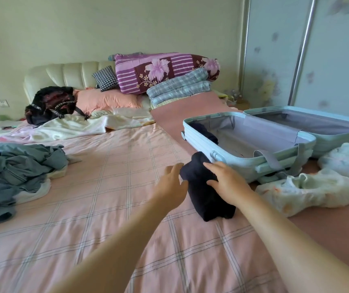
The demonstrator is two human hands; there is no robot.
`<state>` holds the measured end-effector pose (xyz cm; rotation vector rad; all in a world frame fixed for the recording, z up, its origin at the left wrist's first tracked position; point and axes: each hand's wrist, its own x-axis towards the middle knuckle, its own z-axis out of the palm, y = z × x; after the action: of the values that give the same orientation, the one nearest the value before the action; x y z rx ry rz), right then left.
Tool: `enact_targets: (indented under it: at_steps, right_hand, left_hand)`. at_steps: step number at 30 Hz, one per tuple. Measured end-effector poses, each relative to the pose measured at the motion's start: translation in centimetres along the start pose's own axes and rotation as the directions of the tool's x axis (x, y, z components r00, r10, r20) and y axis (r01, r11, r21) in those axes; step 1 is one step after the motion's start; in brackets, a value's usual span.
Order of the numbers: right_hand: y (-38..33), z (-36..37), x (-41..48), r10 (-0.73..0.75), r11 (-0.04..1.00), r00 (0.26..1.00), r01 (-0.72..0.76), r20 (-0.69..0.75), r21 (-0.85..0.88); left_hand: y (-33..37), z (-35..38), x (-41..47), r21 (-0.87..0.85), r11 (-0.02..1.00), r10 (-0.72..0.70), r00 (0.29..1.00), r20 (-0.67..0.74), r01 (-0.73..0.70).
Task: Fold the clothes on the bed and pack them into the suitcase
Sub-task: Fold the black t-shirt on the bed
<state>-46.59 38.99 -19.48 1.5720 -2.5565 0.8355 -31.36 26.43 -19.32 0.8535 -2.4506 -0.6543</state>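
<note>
A folded dark navy garment (206,199) lies on the pink checked bed sheet just in front of the open light-blue suitcase (251,160). My right hand (227,182) rests on the garment's right side with fingers spread over it. My left hand (172,182) sits against its left edge, fingers straight. Another dark folded item (205,132) lies inside the suitcase's near half at its left end. A crumpled grey-blue pile of clothes (13,174) lies at the bed's left. White crumpled clothes (308,191) lie to the right of the suitcase.
The suitcase lid (317,121) lies open flat behind. A black backpack (51,104), pillows and folded quilts (165,75) crowd the headboard end. A white blanket (74,127) spreads across the far middle. A sliding wardrobe door (317,60) stands at the right.
</note>
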Motion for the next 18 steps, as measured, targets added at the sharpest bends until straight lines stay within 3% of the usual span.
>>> enact_targets:
  at_steps: [3, 6, 9, 12, 15, 18]
  right_hand:
    - [0.8, 0.5, -0.2, -0.01, 0.965, 0.999, 0.021, 0.044, -0.26]
    - [0.7, 1.0, -0.6, 0.019, 0.994, 0.996, -0.009, 0.092, -0.11]
    - [1.7, 1.4, -1.5, 0.15, 0.989, 0.948, -0.148, 0.28, -0.027]
    - [1.5, 0.9, -2.2, 0.186, 0.979, 0.923, -0.146, 0.337, -0.139]
    - [-0.6, 1.5, -2.4, 0.135, 0.955, 0.954, -0.052, 0.27, -0.293]
    - [-1.3, 2.1, -2.4, 0.133, 0.938, 0.957, -0.038, 0.257, -0.344]
  left_hand:
    - [1.4, 1.6, 1.7, 0.18, 0.974, 0.13, 0.989, 0.066, -0.14]
    - [1.8, 3.4, 3.6, 0.301, 0.929, 0.167, 0.969, 0.182, -0.216]
    - [0.4, 5.1, 5.3, 0.397, 0.86, 0.171, 0.915, 0.366, -0.32]
    - [-0.7, 5.7, 6.1, 0.298, 0.925, 0.109, 0.917, 0.384, -0.235]
    - [-1.3, 5.5, 6.4, 0.233, 0.968, -0.005, 0.92, 0.391, -0.094]
    - [-1.7, 5.1, 6.3, 0.183, 0.982, -0.025, 0.938, 0.344, -0.041]
